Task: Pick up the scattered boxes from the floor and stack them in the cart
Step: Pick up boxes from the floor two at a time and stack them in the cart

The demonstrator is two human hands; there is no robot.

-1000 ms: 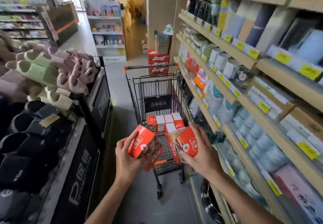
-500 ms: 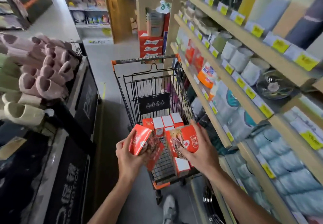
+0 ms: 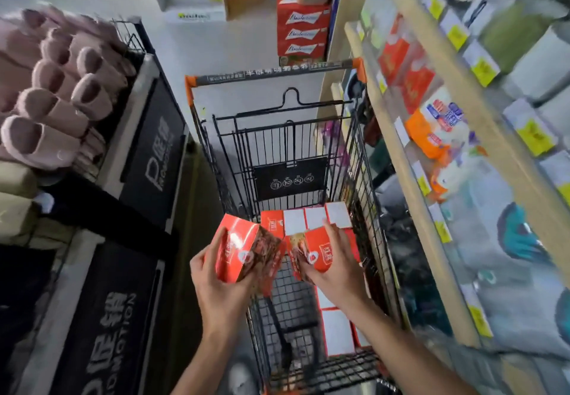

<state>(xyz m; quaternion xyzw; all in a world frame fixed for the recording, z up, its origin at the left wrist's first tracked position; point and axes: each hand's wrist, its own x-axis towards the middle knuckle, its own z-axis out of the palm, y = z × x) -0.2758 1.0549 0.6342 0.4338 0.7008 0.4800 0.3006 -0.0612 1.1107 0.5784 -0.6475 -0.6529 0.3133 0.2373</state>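
Your left hand (image 3: 216,289) gripped one red box (image 3: 243,248), your right hand (image 3: 336,268) another (image 3: 314,252), both at frame centre over the cart (image 3: 277,75); wooden shelves (image 3: 410,160) filled the right, slippers (image 3: 52,108) upper left.

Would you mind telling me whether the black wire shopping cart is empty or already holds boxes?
Already holding boxes: red-and-white boxes line the far end of the black wire shopping cart, more nearer.

The cart (image 3: 277,135) stands in the aisle between a slipper display (image 3: 58,101) on its left and shelves (image 3: 431,135) on its right, with boxes (image 3: 314,217) in its basket.
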